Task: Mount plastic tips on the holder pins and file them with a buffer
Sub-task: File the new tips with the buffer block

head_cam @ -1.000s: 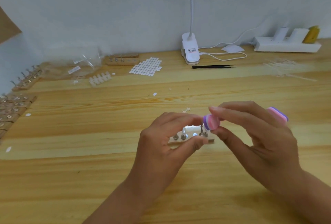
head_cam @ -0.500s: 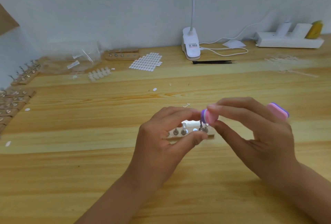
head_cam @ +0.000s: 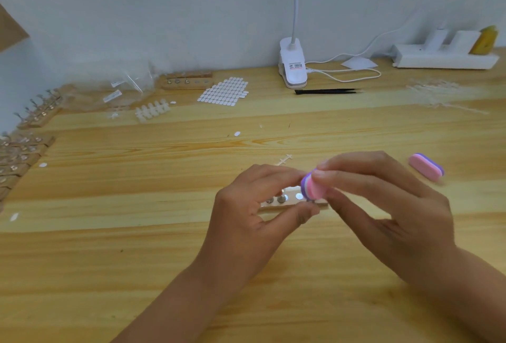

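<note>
Pinch the buffer point(head_cam: 313, 186) lightly in your right hand point(head_cam: 388, 211) while your left hand point(head_cam: 252, 219) grips the holder point(head_cam: 276, 205) steady; stroke gently.

Lamp clip label point(head_cam: 295, 66): print illegible

By my left hand point(head_cam: 246, 216), a matt bare-wood holder point(head_cam: 276, 206) carries shiny metal pins point(head_cam: 281, 199); the buffer point(head_cam: 312, 188) looks matt foam.
</note>
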`<control>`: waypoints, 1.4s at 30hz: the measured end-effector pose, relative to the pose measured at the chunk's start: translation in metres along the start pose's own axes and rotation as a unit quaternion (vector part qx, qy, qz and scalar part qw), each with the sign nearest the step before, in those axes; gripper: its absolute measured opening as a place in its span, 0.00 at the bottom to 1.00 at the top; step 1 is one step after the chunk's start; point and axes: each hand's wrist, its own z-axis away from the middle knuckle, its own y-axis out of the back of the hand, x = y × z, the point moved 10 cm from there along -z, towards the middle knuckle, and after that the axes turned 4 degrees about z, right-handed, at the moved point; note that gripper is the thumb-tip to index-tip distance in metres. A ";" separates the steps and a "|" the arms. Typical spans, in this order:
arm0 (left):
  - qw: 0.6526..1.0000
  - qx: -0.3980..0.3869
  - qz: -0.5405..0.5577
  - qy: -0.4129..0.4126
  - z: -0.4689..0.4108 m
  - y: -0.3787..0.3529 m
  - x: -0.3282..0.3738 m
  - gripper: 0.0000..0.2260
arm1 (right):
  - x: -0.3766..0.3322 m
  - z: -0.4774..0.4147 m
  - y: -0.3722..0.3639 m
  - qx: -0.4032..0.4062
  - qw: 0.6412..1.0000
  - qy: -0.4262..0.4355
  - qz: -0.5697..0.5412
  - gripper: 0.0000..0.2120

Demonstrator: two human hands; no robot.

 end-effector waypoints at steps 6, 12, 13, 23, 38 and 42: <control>1.000 0.001 0.015 -0.012 -0.002 0.001 0.005 0.13 | -0.003 0.001 0.005 0.029 1.000 -0.009 -0.005 0.11; 0.999 0.020 0.034 0.006 -0.002 0.006 -0.001 0.13 | 0.026 0.004 0.004 0.015 0.996 -0.086 0.012 0.12; 0.999 0.022 0.039 0.007 -0.003 0.006 -0.001 0.13 | 0.021 0.003 0.006 0.023 0.997 -0.078 0.000 0.12; 0.998 0.001 0.069 0.015 -0.002 0.000 -0.002 0.12 | 0.008 0.001 0.002 0.016 0.999 -0.027 0.019 0.13; 0.996 0.006 0.087 0.019 -0.001 0.001 -0.004 0.11 | 0.024 0.005 0.004 0.029 0.997 -0.039 0.061 0.15; 0.996 0.001 0.091 0.015 -0.002 -0.001 -0.003 0.12 | -0.006 0.009 0.000 0.035 0.997 0.049 0.040 0.12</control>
